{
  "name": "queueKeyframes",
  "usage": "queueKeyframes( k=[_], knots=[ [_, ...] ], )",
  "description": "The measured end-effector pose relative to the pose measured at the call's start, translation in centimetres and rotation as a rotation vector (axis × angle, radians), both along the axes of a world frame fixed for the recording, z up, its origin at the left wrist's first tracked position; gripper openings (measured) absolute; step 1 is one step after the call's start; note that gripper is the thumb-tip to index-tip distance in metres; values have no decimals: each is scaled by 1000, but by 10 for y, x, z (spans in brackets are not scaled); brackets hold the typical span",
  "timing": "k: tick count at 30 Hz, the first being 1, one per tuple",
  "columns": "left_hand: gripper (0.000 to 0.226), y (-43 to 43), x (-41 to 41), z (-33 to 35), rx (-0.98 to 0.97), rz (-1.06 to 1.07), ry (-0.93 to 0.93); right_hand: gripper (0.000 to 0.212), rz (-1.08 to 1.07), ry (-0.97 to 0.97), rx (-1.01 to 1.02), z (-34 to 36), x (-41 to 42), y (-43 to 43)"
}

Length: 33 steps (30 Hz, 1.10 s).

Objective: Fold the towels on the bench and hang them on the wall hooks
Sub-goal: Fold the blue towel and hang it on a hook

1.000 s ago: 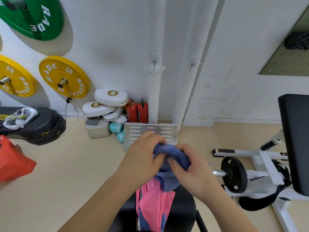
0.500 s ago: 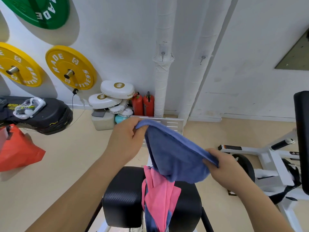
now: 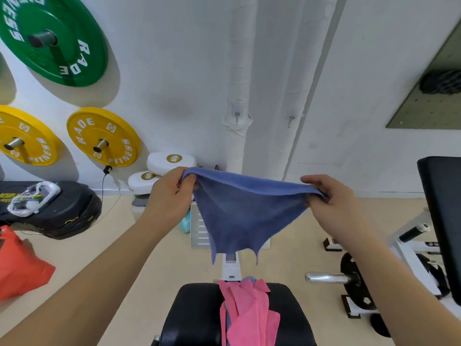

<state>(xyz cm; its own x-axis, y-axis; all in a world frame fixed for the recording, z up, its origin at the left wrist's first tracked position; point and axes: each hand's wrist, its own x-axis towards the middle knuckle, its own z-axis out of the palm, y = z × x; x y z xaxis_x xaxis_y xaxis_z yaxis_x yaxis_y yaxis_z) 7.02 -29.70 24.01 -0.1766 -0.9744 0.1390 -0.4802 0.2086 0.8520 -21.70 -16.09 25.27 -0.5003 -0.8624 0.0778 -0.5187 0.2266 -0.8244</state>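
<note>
"Fingers first: what have they got?"

"The fingers of my left hand are clamped on one top corner of the blue towel. Those of my right hand are clamped on the other corner. Each pinches a small bunch of cloth, and nothing else is in either grip."

"And where is the towel?"

"It is up in the air between my hands, above the far end of the worktop. As far as I can see it touches nothing but my fingers. The top edge runs from hand to hand with a slight sag. The rest hangs down and narrows, ending in two dangling points. It looks soft and limp, and I judge it to be one open layer."

"So how far along are you?"

"Barely begun, I'd say. This towel is spread, not folded. A pink towel lies crumpled on the black padded worktop just below. A grey-blue edge shows beneath it, and I cannot tell if that is another towel. Ahead, one wall hook and a second hook sit on the white pipes, and both are bare."

"What's left, then?"

"Folding this one, hanging it, then the same for the pink."
</note>
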Motion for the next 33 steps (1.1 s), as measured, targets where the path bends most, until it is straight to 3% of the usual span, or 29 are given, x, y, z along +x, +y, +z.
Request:
queueKeyframes(
  k=[4, 10, 15, 17, 18, 21, 33],
  knots=[
    [21, 20, 27, -17, 31, -1, 3, 36, -3, -17, -25, -16, 19, 27],
    [16, 85, 80, -69, 86, -40, -92, 29, 51, -74, 162, -57, 39, 99],
    [17, 165, 117, -114, 65, -103, -141, 17, 222, -106, 271, -94, 60, 165],
    [20, 201, 126, -130, 109, -149, -152, 32, 247, -172, 322, -109, 62, 192],
    [23, 220, 130, -136, 145, -164, -157, 27, 261, -173, 365, -117, 63, 207],
    [27, 267, 142, -144, 292, -155, -192, 23, 302, -101, 432, -132, 67, 244],
    [30, 378, 161, -124, 319, -76, -103, 31, 361, -210, 453, -152, 96, 330]
  ],
)
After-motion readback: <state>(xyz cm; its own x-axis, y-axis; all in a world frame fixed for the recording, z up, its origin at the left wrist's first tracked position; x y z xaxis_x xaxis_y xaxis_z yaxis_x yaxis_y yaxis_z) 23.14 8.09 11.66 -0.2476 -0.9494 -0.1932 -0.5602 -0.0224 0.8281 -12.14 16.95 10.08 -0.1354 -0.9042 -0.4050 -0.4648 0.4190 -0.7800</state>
